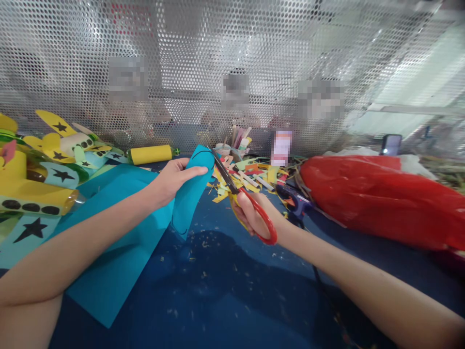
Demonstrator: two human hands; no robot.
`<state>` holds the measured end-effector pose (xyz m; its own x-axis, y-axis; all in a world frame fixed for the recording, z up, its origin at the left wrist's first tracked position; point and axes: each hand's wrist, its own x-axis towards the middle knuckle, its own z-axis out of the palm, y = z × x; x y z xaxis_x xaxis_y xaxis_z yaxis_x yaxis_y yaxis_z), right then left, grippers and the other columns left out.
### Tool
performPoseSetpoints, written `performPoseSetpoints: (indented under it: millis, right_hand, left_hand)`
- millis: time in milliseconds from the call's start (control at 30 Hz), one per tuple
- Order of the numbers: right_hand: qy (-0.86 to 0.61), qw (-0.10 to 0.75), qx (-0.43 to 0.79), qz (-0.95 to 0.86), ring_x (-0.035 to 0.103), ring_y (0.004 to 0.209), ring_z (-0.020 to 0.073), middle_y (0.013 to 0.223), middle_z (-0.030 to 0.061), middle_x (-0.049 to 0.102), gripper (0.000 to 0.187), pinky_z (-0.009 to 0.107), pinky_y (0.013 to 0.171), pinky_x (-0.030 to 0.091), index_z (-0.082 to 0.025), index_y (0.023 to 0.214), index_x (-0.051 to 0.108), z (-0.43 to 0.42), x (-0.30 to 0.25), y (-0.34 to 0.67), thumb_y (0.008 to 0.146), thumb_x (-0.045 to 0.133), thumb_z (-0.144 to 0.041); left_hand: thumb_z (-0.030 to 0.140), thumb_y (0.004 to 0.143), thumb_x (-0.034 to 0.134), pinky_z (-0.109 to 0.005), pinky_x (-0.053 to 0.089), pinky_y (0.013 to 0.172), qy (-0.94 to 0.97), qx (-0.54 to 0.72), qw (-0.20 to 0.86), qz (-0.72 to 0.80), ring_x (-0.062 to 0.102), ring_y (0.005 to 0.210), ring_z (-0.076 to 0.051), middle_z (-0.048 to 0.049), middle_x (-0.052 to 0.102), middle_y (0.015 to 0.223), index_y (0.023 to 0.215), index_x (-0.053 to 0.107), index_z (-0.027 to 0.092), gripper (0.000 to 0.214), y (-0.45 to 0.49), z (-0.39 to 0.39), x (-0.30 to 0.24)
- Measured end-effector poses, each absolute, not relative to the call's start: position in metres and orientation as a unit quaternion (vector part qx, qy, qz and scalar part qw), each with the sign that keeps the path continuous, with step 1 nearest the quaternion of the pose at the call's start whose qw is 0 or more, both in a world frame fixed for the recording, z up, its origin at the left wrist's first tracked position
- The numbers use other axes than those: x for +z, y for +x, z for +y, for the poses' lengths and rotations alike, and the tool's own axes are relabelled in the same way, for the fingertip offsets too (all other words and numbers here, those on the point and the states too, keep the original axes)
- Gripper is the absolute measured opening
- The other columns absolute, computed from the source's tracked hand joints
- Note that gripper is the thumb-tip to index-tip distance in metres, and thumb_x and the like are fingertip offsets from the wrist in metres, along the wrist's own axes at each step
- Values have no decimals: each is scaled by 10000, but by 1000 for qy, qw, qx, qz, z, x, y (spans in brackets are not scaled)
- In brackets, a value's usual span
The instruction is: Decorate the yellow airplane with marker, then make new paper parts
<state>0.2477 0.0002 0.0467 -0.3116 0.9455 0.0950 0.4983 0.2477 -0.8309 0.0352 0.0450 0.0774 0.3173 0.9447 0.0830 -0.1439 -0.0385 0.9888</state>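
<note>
My left hand (173, 180) grips a piece of teal paper (191, 194) with a black line drawn on it, holding it up above the dark blue table (225, 291). My right hand (250, 213) is closed through the red handles of a pair of scissors (238, 191). The scissor blades point up and left and meet the top edge of the teal piece near the drawn line.
A large teal sheet (112, 261) lies under my left arm. Yellow and teal paper planes with black stars (43, 179) are piled at the left. A yellow roll (150, 154), paper scraps (247, 177), a glue gun (294, 201) and a red plastic bag (378, 198) sit before a perforated metal screen (232, 63).
</note>
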Motion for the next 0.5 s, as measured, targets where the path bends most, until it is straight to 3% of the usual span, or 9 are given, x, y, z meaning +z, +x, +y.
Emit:
performPoseSetpoints:
  millis: [133, 267, 367, 500]
  right_hand:
    - [-506, 304, 352, -726, 369, 289, 81, 395, -54, 353, 519, 237, 311, 342, -244, 550, 315, 1, 51, 248, 931, 320, -597]
    - [-510, 296, 329, -738, 371, 317, 95, 403, -51, 355, 479, 249, 319, 330, -245, 580, 340, 5, 55, 249, 926, 372, -574]
    - [-512, 298, 322, -739, 370, 336, 100, 413, -44, 374, 486, 250, 321, 304, -242, 589, 362, 10, 57, 251, 917, 400, -599]
    - [-510, 309, 339, -728, 356, 326, 93, 417, -50, 368, 500, 243, 315, 291, -239, 595, 367, 15, 55, 253, 923, 395, -616]
  left_hand:
    - [384, 670, 772, -256, 494, 520, 583, 455, 556, 379, 606, 527, -141, -15, 680, 616, 677, 675, 177, 229, 32, 46, 79]
    - [405, 696, 758, -293, 514, 624, 641, 459, 478, 387, 648, 660, -182, -33, 705, 741, 913, 687, 171, 327, 25, 57, 80]
    - [345, 716, 750, -303, 488, 692, 691, 482, 324, 430, 615, 694, -179, -5, 657, 729, 1043, 641, 200, 375, 18, 66, 79]
    - [227, 703, 745, -313, 425, 849, 724, 543, 75, 418, 554, 853, -189, -23, 611, 846, 868, 636, 217, 198, 21, 59, 78]
